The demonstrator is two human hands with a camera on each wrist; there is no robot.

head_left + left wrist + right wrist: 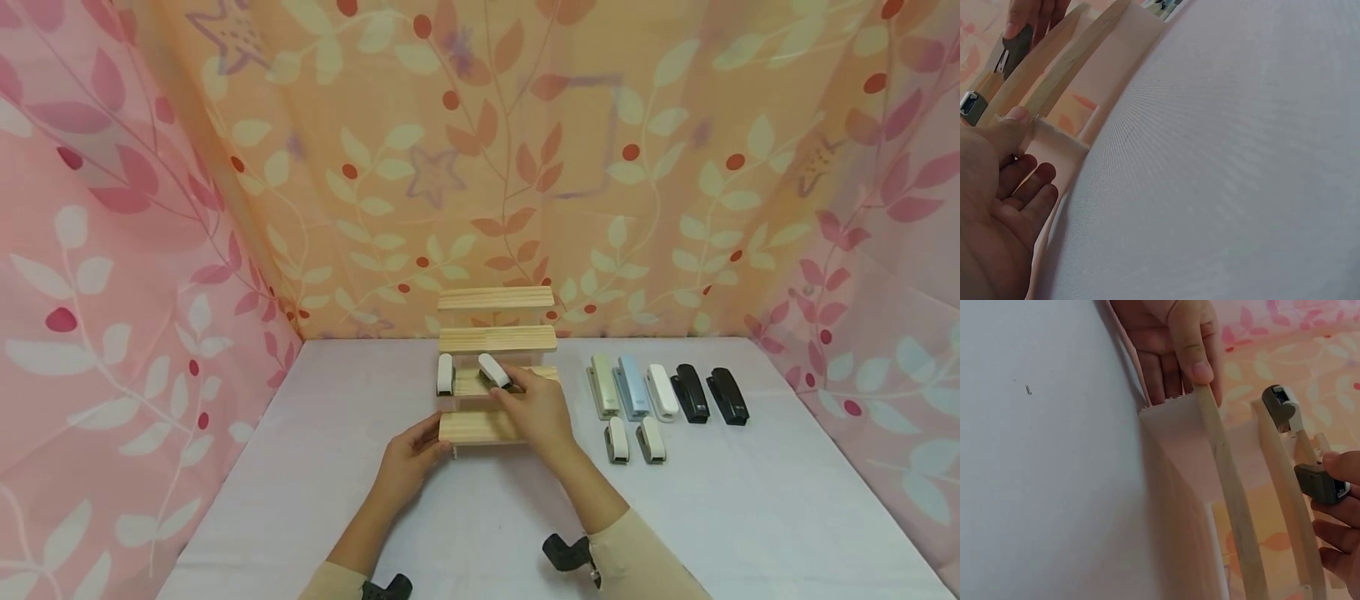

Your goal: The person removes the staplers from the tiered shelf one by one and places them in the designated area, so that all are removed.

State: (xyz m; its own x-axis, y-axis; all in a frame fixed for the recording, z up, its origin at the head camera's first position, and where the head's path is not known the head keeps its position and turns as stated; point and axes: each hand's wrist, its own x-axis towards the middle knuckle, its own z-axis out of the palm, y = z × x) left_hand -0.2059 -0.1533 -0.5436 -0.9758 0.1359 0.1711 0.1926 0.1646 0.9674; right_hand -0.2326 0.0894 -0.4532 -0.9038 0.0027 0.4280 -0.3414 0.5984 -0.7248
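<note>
A tiered wooden shelf [480, 427] with pale boards and light side panels stands mid-table. My left hand [407, 460] grips its left front corner, thumb [1200, 372] on the lowest board's end and the other fingers by the side panel. My right hand [542, 412] pinches a small white stapler [492, 369] with a dark underside, tilted over the second board from the front. In the right wrist view the held stapler [1322, 484] is right at that board's edge. Another small white stapler [445, 375] sits on the left end of the same board.
To the right lie a green stapler [603, 386], a blue stapler [632, 388], a white stapler [662, 392] and two black staplers [692, 393]. Two small white staplers [617, 440] lie before them. Floral curtains [480, 167] enclose the table. A loose staple [1029, 389] lies on the cloth.
</note>
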